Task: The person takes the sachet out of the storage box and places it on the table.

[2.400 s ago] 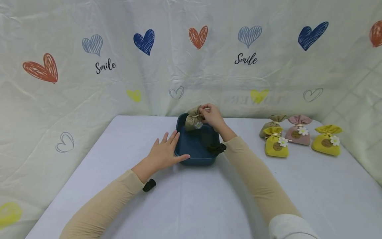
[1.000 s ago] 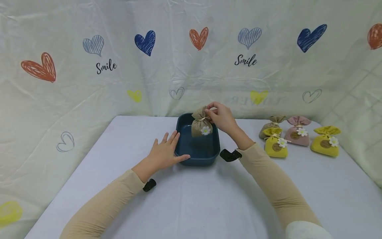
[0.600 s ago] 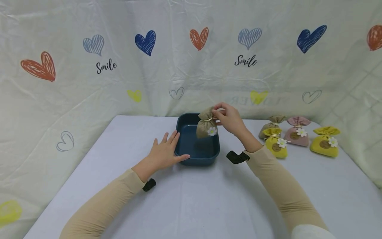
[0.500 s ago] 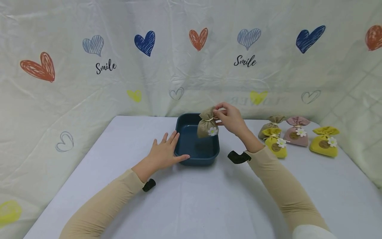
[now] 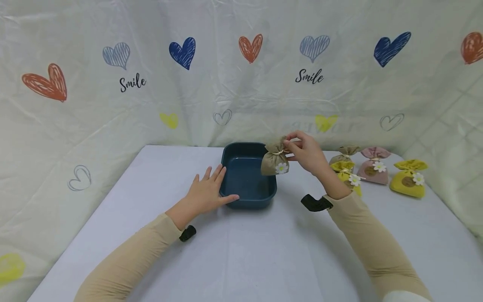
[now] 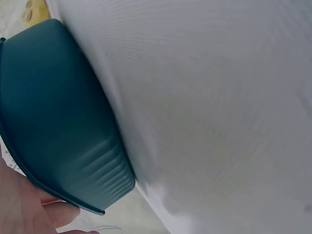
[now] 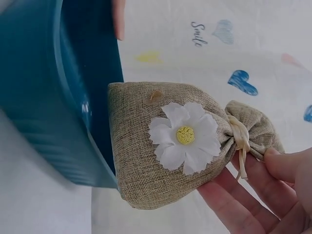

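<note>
The right hand (image 5: 307, 153) pinches the tied neck of a tan burlap sachet (image 5: 275, 161) with a white daisy on its front, holding it in the air over the right rim of the dark blue tray (image 5: 247, 197). In the right wrist view the sachet (image 7: 170, 141) hangs just beside the tray's outer wall, thumb and fingers (image 7: 234, 202) closed on the gathered top by the string. The left hand (image 5: 207, 193) lies flat with fingers spread on the white table (image 5: 241, 251), its thumb and fingertips touching the tray's left front corner. To the right of the tray, well apart, sit another tan sachet (image 5: 345, 152), a pink sachet (image 5: 371, 167) and two yellow sachets (image 5: 407, 179)
</note>
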A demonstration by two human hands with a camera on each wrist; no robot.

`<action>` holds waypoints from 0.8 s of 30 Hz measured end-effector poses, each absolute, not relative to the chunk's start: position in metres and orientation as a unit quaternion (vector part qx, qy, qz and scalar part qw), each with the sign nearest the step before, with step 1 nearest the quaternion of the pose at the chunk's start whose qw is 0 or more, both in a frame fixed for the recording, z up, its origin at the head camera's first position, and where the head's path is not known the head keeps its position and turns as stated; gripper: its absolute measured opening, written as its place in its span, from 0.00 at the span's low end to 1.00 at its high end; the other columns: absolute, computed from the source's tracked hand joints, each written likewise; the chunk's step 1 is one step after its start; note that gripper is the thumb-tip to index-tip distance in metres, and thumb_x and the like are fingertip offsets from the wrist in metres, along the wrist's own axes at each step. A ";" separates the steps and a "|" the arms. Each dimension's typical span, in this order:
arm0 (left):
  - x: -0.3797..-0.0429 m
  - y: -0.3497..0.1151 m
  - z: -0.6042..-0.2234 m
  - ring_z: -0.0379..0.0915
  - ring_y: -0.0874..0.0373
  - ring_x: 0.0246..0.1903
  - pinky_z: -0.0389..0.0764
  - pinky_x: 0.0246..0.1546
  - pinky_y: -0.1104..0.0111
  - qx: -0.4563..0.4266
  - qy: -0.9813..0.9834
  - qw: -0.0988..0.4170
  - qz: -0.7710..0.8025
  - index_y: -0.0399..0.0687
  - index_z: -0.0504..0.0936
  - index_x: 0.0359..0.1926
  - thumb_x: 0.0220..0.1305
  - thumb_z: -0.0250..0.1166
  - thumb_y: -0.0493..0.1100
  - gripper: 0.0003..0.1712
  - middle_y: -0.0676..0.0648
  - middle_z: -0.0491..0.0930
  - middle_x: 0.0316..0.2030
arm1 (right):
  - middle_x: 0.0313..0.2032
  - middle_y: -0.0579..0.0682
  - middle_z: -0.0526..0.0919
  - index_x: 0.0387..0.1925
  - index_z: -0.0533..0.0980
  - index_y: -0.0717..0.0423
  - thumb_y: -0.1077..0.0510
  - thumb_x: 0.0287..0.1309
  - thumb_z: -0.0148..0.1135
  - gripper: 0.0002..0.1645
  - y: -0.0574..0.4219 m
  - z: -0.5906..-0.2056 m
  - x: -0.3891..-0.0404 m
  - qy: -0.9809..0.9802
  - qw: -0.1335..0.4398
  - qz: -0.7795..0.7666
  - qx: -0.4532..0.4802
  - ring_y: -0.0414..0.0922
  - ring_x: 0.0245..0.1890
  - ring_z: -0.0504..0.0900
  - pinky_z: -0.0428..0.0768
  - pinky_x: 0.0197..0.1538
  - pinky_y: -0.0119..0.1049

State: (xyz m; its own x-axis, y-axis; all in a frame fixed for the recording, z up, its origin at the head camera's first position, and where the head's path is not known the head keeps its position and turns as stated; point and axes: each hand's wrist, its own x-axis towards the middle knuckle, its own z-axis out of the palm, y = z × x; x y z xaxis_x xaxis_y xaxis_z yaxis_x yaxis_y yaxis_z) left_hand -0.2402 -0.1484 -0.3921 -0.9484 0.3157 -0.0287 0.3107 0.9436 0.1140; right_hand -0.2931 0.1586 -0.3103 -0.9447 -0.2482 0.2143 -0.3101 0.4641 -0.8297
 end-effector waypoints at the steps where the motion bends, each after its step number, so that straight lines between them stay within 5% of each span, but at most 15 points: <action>1: -0.240 -0.149 -0.392 0.37 0.39 0.79 0.48 0.71 0.36 0.158 0.986 0.024 0.054 0.45 0.44 0.83 0.65 0.52 0.80 0.63 0.44 0.42 0.81 | 0.51 0.68 0.83 0.58 0.70 0.68 0.55 0.80 0.51 0.19 0.161 -0.311 -0.292 -0.856 0.031 0.491 0.161 0.60 0.52 0.84 0.85 0.49 0.45; 13: -0.239 -0.149 -0.393 0.36 0.39 0.79 0.46 0.72 0.37 0.157 0.985 0.029 0.060 0.45 0.43 0.83 0.65 0.51 0.81 0.63 0.44 0.41 0.81 | 0.52 0.71 0.83 0.59 0.70 0.69 0.52 0.80 0.51 0.23 0.187 -0.311 -0.280 -0.859 0.047 0.489 0.144 0.60 0.51 0.85 0.86 0.46 0.39; 24: -0.240 -0.149 -0.390 0.36 0.39 0.79 0.46 0.72 0.37 0.162 0.984 0.029 0.066 0.45 0.44 0.83 0.65 0.52 0.81 0.63 0.44 0.41 0.81 | 0.51 0.71 0.83 0.59 0.71 0.68 0.50 0.79 0.52 0.24 0.218 -0.318 -0.274 -0.861 0.079 0.489 0.116 0.30 0.36 0.85 0.85 0.40 0.31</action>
State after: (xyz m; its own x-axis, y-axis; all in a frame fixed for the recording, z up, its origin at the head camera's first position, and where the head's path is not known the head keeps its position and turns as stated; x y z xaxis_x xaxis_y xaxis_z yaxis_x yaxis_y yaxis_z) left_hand -0.2397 -0.1492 -0.3899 -0.9462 0.3217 -0.0348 0.3141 0.9390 0.1401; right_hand -0.2737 0.2177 -0.3176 -0.9607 -0.1214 0.2496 -0.2765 0.4951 -0.8237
